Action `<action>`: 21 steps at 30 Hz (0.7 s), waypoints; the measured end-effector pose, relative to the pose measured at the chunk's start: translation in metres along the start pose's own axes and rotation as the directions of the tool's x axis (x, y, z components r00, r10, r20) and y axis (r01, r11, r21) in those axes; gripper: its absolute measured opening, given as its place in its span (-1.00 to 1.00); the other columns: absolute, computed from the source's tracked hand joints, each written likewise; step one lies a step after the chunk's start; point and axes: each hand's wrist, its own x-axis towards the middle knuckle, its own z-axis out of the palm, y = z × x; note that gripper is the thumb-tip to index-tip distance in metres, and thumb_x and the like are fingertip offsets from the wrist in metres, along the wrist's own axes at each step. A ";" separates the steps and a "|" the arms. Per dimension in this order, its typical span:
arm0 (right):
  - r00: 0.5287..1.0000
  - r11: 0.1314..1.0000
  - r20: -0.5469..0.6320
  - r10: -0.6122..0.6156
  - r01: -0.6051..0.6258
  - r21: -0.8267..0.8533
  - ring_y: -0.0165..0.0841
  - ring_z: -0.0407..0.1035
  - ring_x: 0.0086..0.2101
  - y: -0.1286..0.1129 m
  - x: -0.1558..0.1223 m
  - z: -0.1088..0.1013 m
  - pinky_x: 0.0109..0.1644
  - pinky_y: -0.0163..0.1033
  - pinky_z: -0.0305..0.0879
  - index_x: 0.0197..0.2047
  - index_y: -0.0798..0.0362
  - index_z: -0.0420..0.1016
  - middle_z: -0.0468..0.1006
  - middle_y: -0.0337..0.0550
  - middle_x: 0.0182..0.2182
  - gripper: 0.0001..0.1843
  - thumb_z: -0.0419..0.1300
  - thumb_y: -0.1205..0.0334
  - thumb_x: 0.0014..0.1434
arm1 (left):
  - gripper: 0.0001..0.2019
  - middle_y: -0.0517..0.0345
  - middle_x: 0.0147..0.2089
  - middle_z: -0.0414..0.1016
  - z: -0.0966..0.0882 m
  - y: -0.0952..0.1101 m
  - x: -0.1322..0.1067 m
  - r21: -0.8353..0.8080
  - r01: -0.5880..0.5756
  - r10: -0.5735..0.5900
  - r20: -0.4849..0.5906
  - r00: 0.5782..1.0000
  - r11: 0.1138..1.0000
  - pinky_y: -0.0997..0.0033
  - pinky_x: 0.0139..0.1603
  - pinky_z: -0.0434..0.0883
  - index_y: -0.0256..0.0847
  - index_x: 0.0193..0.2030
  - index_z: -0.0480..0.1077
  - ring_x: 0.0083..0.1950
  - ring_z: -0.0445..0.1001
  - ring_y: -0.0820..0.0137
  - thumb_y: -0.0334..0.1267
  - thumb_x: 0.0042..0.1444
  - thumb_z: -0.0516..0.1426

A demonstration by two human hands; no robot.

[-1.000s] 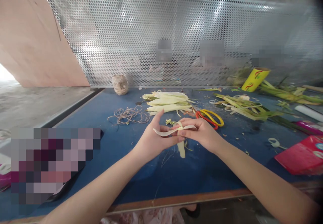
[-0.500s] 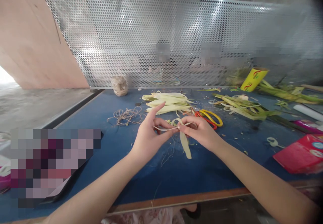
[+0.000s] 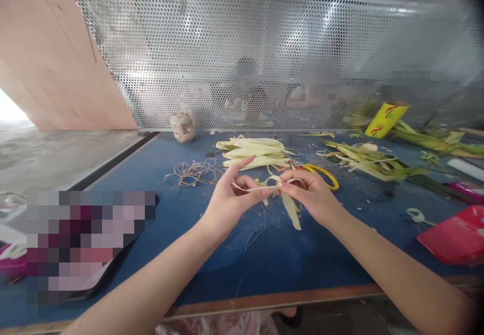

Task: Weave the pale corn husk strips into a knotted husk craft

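Note:
My left hand (image 3: 236, 190) pinches a thin pale strip of corn husk between thumb and fingers, its index finger stretched upward. Close beside it, my right hand (image 3: 307, 194) grips the same husk strip (image 3: 290, 210), which loops between the hands and has a wide end hanging down. Behind the hands lies a pile of pale green corn husks (image 3: 257, 151). Scissors with a yellow handle (image 3: 325, 174) rest just beyond my right hand, partly hidden by it. To the left of my left hand is a loose tangle of brown twine (image 3: 192, 174).
A blurred-out tablet-like thing (image 3: 91, 244) lies at left on the blue table (image 3: 212, 279). More green husks (image 3: 363, 158), a yellow roll (image 3: 387, 119) and a red packet (image 3: 454, 237) are at right. A whitish lump (image 3: 182, 126) stands before the perforated metal screen (image 3: 227, 38); people sit behind it.
The view has shifted slightly, so most things sit a little farther right. The hanging husk end now slants more to the right. Both hands keep their hold.

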 end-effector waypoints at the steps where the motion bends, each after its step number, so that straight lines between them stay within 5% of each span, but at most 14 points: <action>1: 1.000 1.000 0.030 0.002 -0.002 0.008 -0.51 0.19 -0.60 0.001 0.000 -0.001 -0.57 -0.38 0.05 -0.50 0.06 0.39 0.39 -0.28 -0.62 -0.86 0.18 0.18 0.00 | -0.33 0.38 -0.58 0.34 -0.001 0.001 0.000 -0.009 0.011 -0.011 0.009 1.000 1.000 0.52 -0.35 0.28 -0.23 0.12 0.17 -0.49 0.35 0.57 -0.43 -0.19 0.27; 5: 0.985 1.000 0.169 -0.019 0.014 0.028 -0.52 0.20 -0.60 0.002 -0.002 -0.002 -0.58 -0.41 0.05 -0.44 0.08 0.42 0.41 -0.25 -0.58 -0.84 0.16 0.16 0.04 | -0.48 0.22 -0.44 0.42 -0.008 0.005 0.002 -0.062 0.066 -0.063 0.053 0.997 0.996 0.46 -0.38 0.24 -0.27 0.09 0.20 -0.41 0.35 0.49 -0.31 -0.06 0.16; 9: 0.972 0.999 0.235 -0.027 0.031 -0.011 -0.57 0.07 -0.65 -0.002 -0.007 0.000 -0.63 -0.42 -0.05 -0.42 0.10 0.43 0.30 -0.31 -0.63 -0.88 0.16 0.22 0.04 | -0.57 0.05 -0.16 0.45 -0.009 0.007 0.002 0.021 0.016 -0.015 -0.027 1.000 1.000 0.40 -0.25 0.24 -0.25 0.07 0.22 -0.17 0.37 0.36 -0.19 0.04 0.06; 15: 0.969 0.992 0.238 -0.064 0.089 -0.094 -0.56 0.05 -0.63 -0.002 -0.006 -0.001 -0.60 -0.40 -0.04 -0.50 0.11 0.38 0.22 -0.33 -0.66 -0.77 0.10 0.16 0.09 | -0.47 0.22 -0.45 0.39 -0.003 0.001 0.002 0.294 -0.006 -0.028 0.112 0.993 0.956 0.41 -0.34 0.24 -0.26 0.10 0.16 -0.42 0.32 0.47 -0.28 -0.04 0.17; 21: 0.968 0.995 0.249 -0.040 0.062 -0.082 -0.55 0.12 -0.62 0.000 -0.005 -0.001 -0.57 -0.41 0.02 -0.51 0.11 0.41 0.26 -0.32 -0.66 -0.78 0.07 0.23 0.12 | -0.52 0.25 -0.46 0.39 -0.006 0.001 0.004 0.271 -0.023 0.000 0.084 0.996 0.962 0.38 -0.25 0.29 -0.25 0.03 0.19 -0.38 0.38 0.47 -0.32 -0.07 0.19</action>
